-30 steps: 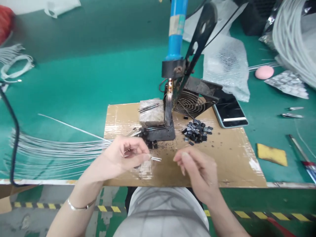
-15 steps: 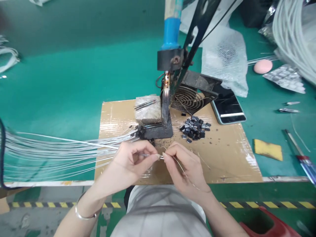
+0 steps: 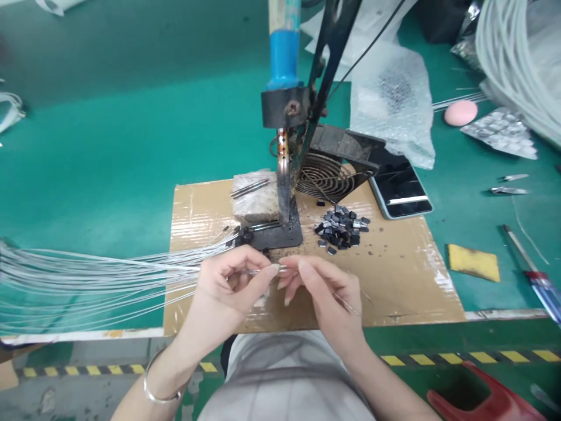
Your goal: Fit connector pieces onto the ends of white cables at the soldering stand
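My left hand (image 3: 234, 286) is closed in a pinch on a thin cable with a silvery end, which pokes out past the thumb and index finger. Against that end rest the fingertips of my right hand (image 3: 331, 286), its index finger stretched along it and the other fingers curled below. A thin silvery wire (image 3: 347, 303) runs through my right palm; its front part is hidden by the fingers. White cables (image 3: 109, 272) spread leftward from a black clamp-like piece (image 3: 241, 235) just beyond my left hand. Small black pieces (image 3: 342, 228) lie heaped beyond my right hand.
A hot-air nozzle (image 3: 283, 175) on a black arm points down ahead of my hands. Behind the heap stand a fan (image 3: 326, 175) and a phone (image 3: 401, 190). Cardboard (image 3: 394, 280) covers the bench. To the right lie a yellow sponge (image 3: 473, 262) and a screwdriver-like tool (image 3: 539, 286).
My right hand has turned, with its index finger now reaching to the cable end and the lower fingers extended. The thin wire no longer sticks out above its fingertips. The camera view has shifted slightly.
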`<move>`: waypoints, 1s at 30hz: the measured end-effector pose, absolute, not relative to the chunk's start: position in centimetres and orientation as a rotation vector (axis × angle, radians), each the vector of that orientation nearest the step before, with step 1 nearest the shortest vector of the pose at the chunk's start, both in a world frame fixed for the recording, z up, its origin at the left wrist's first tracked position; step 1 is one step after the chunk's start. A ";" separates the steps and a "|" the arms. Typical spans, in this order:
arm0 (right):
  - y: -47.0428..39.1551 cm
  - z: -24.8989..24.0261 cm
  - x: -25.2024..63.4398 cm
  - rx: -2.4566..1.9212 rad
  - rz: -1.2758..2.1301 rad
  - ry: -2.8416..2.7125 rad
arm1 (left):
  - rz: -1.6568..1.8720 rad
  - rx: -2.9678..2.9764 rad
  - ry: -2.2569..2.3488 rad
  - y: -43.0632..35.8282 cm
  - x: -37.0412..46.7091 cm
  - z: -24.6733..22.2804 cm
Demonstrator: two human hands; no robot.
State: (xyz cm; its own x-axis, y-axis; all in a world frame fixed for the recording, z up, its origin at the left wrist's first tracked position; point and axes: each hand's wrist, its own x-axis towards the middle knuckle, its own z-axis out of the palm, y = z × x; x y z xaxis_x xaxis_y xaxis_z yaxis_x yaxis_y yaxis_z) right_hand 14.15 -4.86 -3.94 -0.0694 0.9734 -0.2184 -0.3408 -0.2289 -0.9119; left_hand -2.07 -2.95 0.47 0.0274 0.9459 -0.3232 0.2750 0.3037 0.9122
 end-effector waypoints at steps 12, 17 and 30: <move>-4.5 -4.0 13.7 -0.997 1.715 -0.640 | 0.886 1.346 1.422 -3.3 -1.4 0.8; -4.5 -3.9 13.9 -1.015 1.739 -0.627 | 0.896 1.343 1.409 -3.4 -1.2 0.9; -3.7 -3.6 14.6 -0.990 1.912 -0.518 | 0.824 1.265 1.427 -3.5 -1.3 0.6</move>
State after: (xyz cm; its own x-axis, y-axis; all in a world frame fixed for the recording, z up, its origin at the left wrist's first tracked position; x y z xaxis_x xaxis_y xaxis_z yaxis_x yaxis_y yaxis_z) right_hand 14.59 -3.74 -3.60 -0.2807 0.8578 -0.4305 -0.5230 -0.5128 -0.6808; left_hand -1.33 -3.52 0.63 0.0659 0.9681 -0.2419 0.2743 0.2156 0.9372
